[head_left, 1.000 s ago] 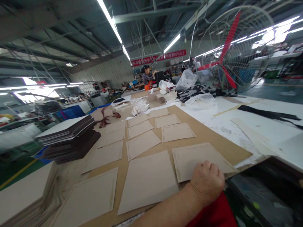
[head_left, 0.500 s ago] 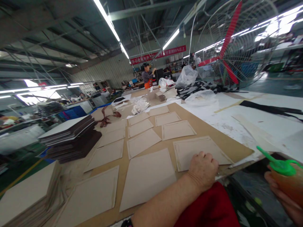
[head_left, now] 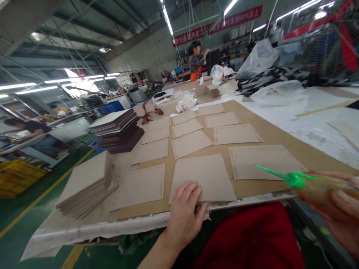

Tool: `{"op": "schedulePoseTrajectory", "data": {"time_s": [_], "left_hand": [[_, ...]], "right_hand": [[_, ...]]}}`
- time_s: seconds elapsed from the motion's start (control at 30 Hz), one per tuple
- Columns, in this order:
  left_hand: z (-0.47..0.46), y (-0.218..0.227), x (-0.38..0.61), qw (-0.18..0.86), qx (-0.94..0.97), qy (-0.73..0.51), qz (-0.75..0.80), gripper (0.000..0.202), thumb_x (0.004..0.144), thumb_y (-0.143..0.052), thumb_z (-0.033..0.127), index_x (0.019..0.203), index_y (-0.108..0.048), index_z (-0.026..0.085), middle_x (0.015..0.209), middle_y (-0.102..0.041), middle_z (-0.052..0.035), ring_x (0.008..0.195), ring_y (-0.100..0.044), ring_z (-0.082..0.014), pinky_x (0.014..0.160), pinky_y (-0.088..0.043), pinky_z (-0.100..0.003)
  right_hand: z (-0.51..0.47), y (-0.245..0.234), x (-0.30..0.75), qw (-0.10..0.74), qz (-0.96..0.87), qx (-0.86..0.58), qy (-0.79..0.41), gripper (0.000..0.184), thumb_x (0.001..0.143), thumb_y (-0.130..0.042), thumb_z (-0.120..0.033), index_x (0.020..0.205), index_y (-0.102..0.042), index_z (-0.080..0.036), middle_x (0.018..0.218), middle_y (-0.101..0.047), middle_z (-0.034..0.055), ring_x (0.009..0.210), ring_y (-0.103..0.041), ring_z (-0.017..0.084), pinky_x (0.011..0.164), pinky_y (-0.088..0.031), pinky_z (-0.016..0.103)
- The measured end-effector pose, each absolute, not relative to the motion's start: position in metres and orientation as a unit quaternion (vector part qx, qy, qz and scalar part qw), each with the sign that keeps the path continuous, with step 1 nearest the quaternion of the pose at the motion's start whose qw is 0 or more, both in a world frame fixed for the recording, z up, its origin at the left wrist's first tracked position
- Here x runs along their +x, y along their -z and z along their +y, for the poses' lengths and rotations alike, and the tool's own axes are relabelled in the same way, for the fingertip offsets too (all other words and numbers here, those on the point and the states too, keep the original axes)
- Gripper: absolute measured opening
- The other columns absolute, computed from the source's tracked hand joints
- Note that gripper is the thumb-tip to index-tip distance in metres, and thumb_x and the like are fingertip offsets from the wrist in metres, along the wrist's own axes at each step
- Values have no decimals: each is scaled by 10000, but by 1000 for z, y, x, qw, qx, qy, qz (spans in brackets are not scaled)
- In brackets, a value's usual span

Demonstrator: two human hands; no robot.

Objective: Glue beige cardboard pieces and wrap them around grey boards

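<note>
My left hand [head_left: 186, 211] rests with its fingertips flat on the near edge of a beige cardboard sheet [head_left: 206, 175] at the table's front; its thumb is apart from the fingers. At the right, my right hand [head_left: 340, 213] is wrapped round a squeeze bottle [head_left: 322, 192] of amber liquid. The bottle lies tilted on its side, its green nozzle [head_left: 293, 180] pointing left above another cardboard sheet [head_left: 263, 160] that bears faint wet-looking lines along its edges. Several similar sheets [head_left: 238, 133] lie in rows farther back.
A stack of beige sheets [head_left: 86, 173] stands at the table's left, with a dark brown stack [head_left: 120, 134] behind it. Crumpled clear plastic [head_left: 186, 101] lies beyond the rows. A large red-bladed fan [head_left: 347, 45] stands far right; a co-worker [head_left: 196, 61] stands at the back.
My left hand has moved left, from the right-hand sheet to the front middle one. The bottle in my right hand has come left and over the table edge. The view has turned.
</note>
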State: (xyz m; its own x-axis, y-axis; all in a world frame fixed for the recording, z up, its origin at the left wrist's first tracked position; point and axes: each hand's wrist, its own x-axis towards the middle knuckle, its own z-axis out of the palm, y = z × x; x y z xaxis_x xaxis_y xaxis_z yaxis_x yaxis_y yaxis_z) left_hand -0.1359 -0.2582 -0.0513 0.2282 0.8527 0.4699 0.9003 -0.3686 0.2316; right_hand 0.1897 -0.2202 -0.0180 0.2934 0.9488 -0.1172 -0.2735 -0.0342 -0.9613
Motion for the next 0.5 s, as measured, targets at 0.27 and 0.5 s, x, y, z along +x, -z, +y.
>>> {"op": "schedulePoseTrajectory", "data": {"time_s": [0.27,0.5], "left_hand": [[-266,52,-158,18,-764,231,-602,326,870,-650,300,1175,-582,208,1231,-625,-72,1141,-533,-285,976,-451,-505],[-276,59,-158,62,-784,233,-572,266,913,-576,209,1178,-601,199,1216,-651,-54,1091,-557,-266,946,-486,-464]], "right_hand": [[-208,15,164,589,-370,-477,-538,464,685,-761,-425,1096,-631,-250,922,-714,110,757,-708,314,618,-610,341],[-205,16,172,599,-339,-505,-521,423,610,-838,-407,981,-690,-269,865,-714,79,685,-698,259,607,-595,248]]}}
